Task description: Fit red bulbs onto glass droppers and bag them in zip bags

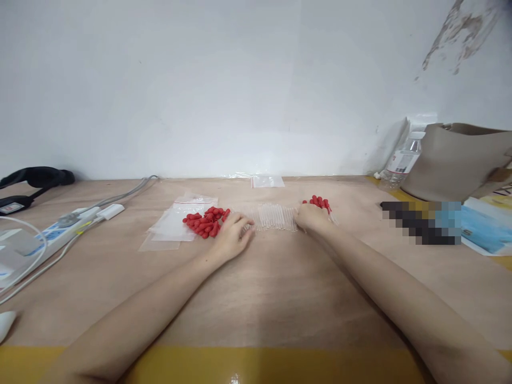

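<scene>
A row of thin clear dropper tubes (276,216) lies side by side on the table between my hands. At its left end my left hand (234,234) is closed, thumb and fingers curled round a few clear tubes. Just left of that hand is a heap of red rubber bulbs (204,224), partly on flat clear plastic bags (170,223). My right hand (313,217) rests at the row's right end, its fingers closed and mostly hidden; what they pinch is too small to make out. Behind it lie several droppers with red bulbs (320,202) on clear tubes, partly covered by the hand.
A small clear bag (268,182) lies by the wall (256,90). On the left are a power strip (52,237) with cables and a black headband-like item (38,176). A plastic bottle (404,160), a beige bag (460,160) and a blue packet (486,226) stand or lie right.
</scene>
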`<state>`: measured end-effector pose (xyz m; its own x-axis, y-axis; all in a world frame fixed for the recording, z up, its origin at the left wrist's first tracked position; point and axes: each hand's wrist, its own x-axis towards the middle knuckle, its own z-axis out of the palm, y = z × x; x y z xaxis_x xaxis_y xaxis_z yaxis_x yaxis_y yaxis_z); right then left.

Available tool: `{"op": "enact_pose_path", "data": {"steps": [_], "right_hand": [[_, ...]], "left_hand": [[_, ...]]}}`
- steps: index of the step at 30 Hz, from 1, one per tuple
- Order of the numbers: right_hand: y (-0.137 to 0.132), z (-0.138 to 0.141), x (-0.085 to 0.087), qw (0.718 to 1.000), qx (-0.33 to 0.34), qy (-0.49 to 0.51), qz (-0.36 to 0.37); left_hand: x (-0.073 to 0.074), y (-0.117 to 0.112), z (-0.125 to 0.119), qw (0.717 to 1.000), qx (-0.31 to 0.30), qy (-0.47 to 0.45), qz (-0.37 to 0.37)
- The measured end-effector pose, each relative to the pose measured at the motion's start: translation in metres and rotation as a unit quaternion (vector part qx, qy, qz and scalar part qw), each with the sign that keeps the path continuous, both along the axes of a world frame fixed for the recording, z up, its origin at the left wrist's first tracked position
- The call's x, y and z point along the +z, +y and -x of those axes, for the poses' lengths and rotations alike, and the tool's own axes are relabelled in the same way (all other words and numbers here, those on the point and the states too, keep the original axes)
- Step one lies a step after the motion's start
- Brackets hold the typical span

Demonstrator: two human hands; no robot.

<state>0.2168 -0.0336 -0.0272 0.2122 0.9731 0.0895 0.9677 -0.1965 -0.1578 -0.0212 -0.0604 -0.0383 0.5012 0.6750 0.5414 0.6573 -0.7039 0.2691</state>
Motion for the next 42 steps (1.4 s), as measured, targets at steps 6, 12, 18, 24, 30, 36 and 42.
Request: {"op": "enact_pose_path", "data": {"steps": [6, 12, 18, 24, 30, 36, 42], "right_hand": [[-0.031, -0.002, -0.003, 0.985, 0.075, -0.016, -0.153], [-0.050, -0.008, -0.030, 0.941, 0.225, 0.002, -0.253], [-0.055, -0.004, -0.040, 0.923, 0.255, 0.004, -0.288], [-0.061, -0.001, -0.037, 0.909, 0.282, 0.060, -0.301], [-0.069, 0.009, -0.033, 0.893, 0.332, 0.086, -0.291], [-0.071, 0.012, -0.029, 0.891, 0.351, 0.062, -0.281], [-0.072, 0.014, -0.025, 0.889, 0.371, 0.057, -0.264]], "left_hand": [[0.016, 0.035, 0.039, 0.985, 0.064, 0.136, -0.087], [0.007, 0.044, 0.046, 0.980, 0.046, 0.172, -0.087], [0.012, 0.040, 0.041, 0.978, 0.070, 0.170, -0.097], [0.009, 0.011, 0.010, 0.999, 0.039, -0.009, -0.004], [-0.012, -0.012, -0.016, 0.993, -0.039, -0.080, 0.082], [-0.011, -0.010, -0.016, 0.993, -0.065, -0.069, 0.076], [-0.008, -0.015, -0.018, 0.992, -0.076, -0.059, 0.076]]}}
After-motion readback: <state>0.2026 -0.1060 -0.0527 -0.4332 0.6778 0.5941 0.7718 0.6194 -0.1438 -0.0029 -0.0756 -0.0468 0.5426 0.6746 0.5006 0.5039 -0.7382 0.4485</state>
